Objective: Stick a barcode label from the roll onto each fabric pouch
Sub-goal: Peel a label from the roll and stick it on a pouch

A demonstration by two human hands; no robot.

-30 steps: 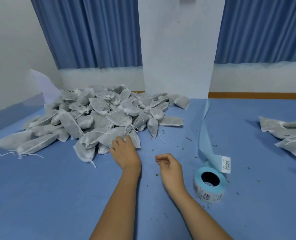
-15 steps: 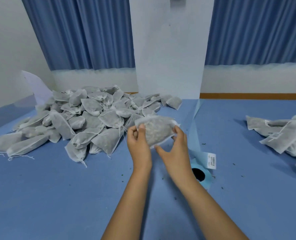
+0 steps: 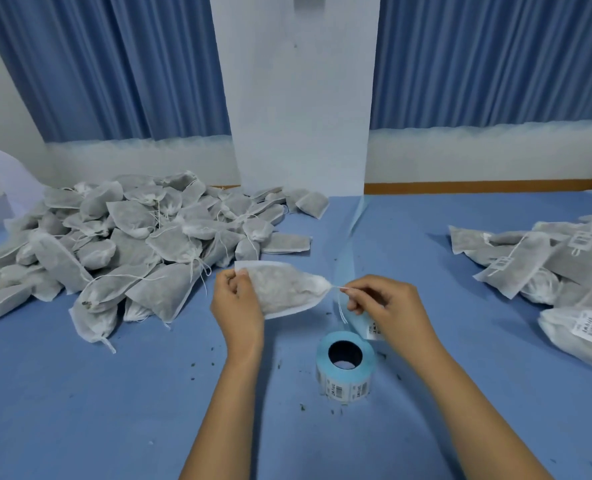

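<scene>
A grey fabric pouch is held above the blue table, lying sideways. My left hand grips its flat left end. My right hand pinches the white drawstring at its gathered right end. Just below the hands stands the barcode label roll on its side, its blue backing strip trailing away toward the wall, with one label partly hidden behind my right hand.
A big heap of unlabelled pouches covers the left of the table. Labelled pouches lie in a pile at the right edge. A white pillar and blue curtains stand behind. Small dark crumbs dot the tabletop.
My left hand took a pouch from the heap and both hands raised it. Since then the pouch has been turned sideways and my right hand has moved to its drawstring.
</scene>
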